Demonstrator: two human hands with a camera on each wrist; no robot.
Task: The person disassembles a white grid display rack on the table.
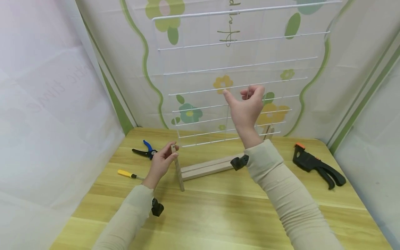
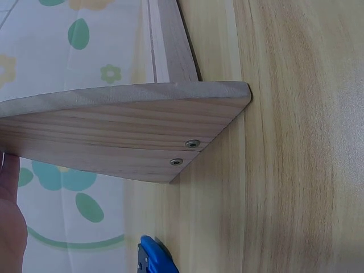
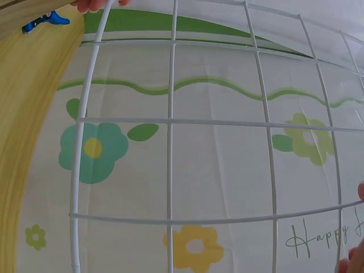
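Observation:
A white wire grid panel (image 1: 200, 14) stands upright at the centre, its bottom wires low over a wooden stand. My right hand (image 1: 248, 109) is raised in front of the panel and grips its wires partway up. Over on the left, my left hand (image 1: 160, 161) holds the top of the stand's wooden side piece (image 1: 178, 170) between thumb and fingers. Two bolt heads (image 2: 193, 144) show on that piece's outer face in the left wrist view. A grooved wooden crosspiece (image 1: 209, 168) runs right from it towards the other side piece (image 1: 267, 132), partly hidden behind my right arm.
Left of the stand lie blue-and-black handled pliers (image 1: 151, 152) and a yellow-handled screwdriver (image 1: 126, 173). A black clamp with orange pads (image 1: 312, 161) is on the table's right side. Flower-printed fabric (image 1: 193, 128) hangs behind the table.

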